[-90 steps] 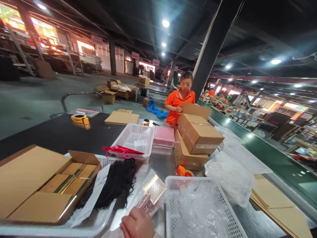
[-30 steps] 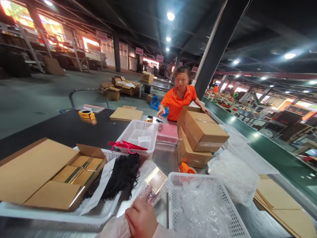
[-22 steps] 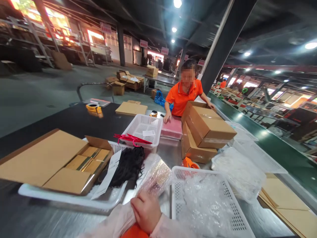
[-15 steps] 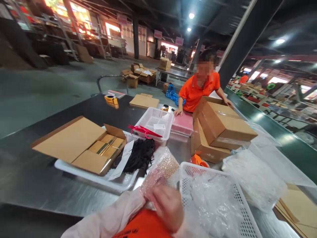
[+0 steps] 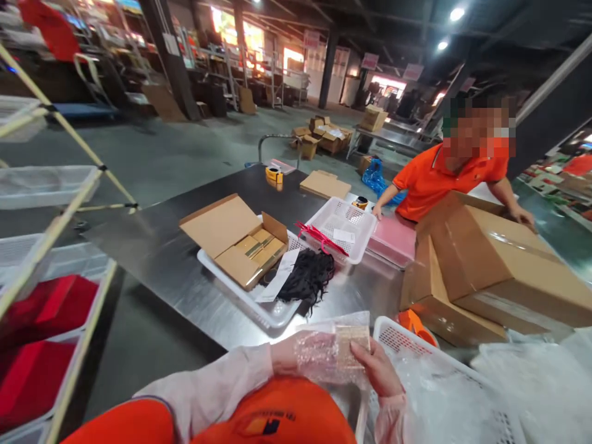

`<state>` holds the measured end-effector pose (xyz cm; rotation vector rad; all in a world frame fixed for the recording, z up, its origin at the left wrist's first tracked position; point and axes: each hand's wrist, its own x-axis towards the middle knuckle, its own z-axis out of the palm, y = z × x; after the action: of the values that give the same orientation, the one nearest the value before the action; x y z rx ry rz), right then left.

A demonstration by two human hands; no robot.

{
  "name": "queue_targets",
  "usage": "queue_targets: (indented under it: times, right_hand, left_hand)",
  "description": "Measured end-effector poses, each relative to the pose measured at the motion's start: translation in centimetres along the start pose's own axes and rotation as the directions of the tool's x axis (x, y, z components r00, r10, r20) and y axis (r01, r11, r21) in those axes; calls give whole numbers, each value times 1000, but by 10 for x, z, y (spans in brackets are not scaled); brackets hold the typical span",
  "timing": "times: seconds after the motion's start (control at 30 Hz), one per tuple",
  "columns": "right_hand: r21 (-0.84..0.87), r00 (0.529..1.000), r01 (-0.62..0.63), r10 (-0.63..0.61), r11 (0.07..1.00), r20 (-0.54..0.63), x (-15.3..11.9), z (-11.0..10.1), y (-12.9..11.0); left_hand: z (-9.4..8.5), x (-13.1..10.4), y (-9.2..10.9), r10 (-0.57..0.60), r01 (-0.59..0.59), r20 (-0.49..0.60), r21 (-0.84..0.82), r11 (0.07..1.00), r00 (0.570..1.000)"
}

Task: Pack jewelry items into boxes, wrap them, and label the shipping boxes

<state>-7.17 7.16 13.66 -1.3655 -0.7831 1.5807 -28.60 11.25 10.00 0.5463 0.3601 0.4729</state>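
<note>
My left hand (image 5: 319,353) is wrapped in, or behind, a clear bubble wrap bag (image 5: 319,370); its fingers look closed on the bag but show only dimly through the plastic. With thumb on top, my right hand (image 5: 380,365) grips a small flat tan box (image 5: 351,340) at its right edge. That box lies against the bag's right end; whether it sits inside the bag I cannot tell. Just right of my hands stands a white perforated basket (image 5: 383,327) with clear plastic bags (image 5: 430,382) in it.
Ahead, an open carton (image 5: 222,228) of small boxes and black cords (image 5: 311,274) rest on a white tray (image 5: 272,317). Beyond are a white basket (image 5: 370,231) and tape dispenser (image 5: 274,176). A co-worker (image 5: 453,179) stands behind large cartons (image 5: 522,253). A rack (image 5: 108,271) is left.
My view has swung left, bringing the rack into sight. My right hand has moved from beside the left hand to the right end of the bag, where it now grips the tan box.
</note>
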Motion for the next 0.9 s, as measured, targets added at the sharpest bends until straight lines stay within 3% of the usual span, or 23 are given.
queue_targets:
  times: [0.1, 0.17, 0.23, 0.3, 0.4, 0.53, 0.7, 0.9]
  right_hand:
    - [136, 992, 14, 4, 991, -129, -1, -20, 0]
    - [189, 981, 42, -5, 981, -192, 1, -28, -1]
    - [261, 974, 68, -8, 963, -225, 6, -25, 1]
    - [337, 974, 93, -16, 937, -225, 13, -10, 8]
    - [398, 986, 106, -43, 911, -163, 25, 25, 21]
    - [451, 993, 98, -57, 887, -103, 32, 61, 31]
    - [481, 986, 160, -114, 862, -123, 26, 68, 22]
    - [504, 988, 146, -104, 851, -111, 21, 60, 16]
  left_hand:
    - [-21, -39, 13, -74, 74, 1, 23, 997, 997]
    - [-32, -59, 27, -3, 2, -78, -15, 1000, 997]
    - [-38, -66, 37, 124, -136, -222, -38, 990, 967]
    - [-37, -61, 36, 185, -204, -307, -31, 979, 934]
    - [-24, -36, 18, 169, -189, -276, -47, 981, 946]
    - [-4, -3, -2, 216, -261, -248, -166, 951, 944]
    - [4, 16, 14, 240, -336, -388, -202, 920, 890]
    - [5, 27, 38, 199, -294, -409, -183, 938, 890]
